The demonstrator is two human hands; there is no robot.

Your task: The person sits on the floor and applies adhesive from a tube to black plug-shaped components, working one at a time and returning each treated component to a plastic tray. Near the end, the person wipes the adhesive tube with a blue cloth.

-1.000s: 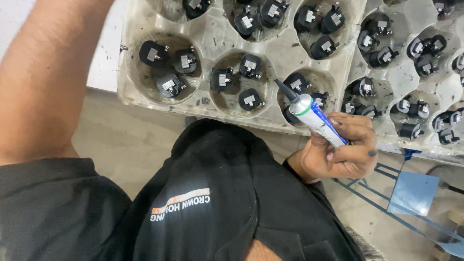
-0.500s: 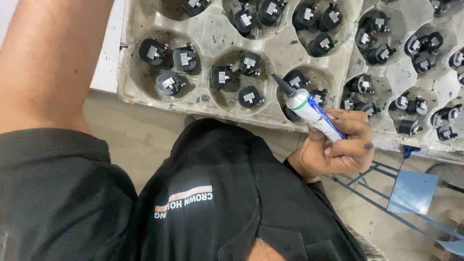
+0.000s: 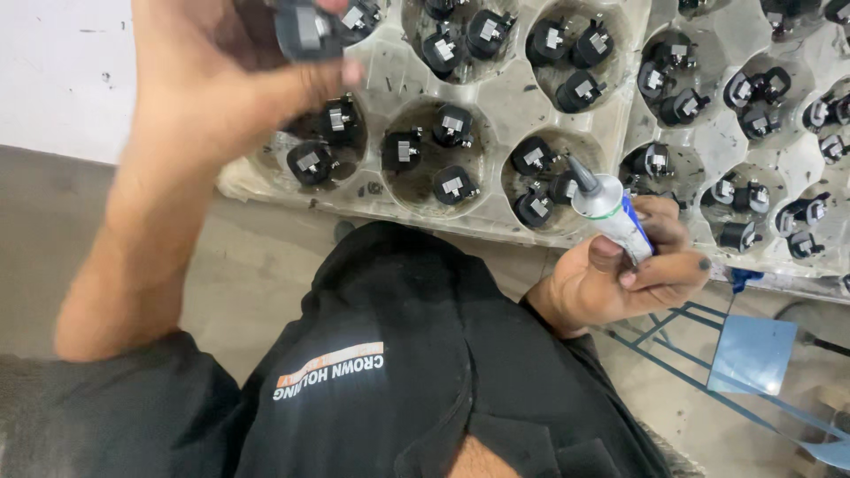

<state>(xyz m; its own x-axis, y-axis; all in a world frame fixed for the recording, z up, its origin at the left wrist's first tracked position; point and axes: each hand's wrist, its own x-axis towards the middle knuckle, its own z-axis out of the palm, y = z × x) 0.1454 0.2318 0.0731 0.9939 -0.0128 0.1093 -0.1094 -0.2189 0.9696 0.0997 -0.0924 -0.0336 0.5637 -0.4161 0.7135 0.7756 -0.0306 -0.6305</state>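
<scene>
My right hand grips a white and blue glue tube with a dark nozzle that points up toward the tray. My left hand is raised at the upper left and pinches a small black part with a metal clip between thumb and fingers. Below both hands lies a pale moulded tray with round cups. Each cup holds two or three of the same black parts.
A second tray of the same kind adjoins on the right. My black shirt fills the lower middle. A blue metal frame stands on the grey floor at the lower right. A white surface is at the upper left.
My left hand has come into view above the tray, now holding a black part. The right hand with the tube has stayed near the same cup.
</scene>
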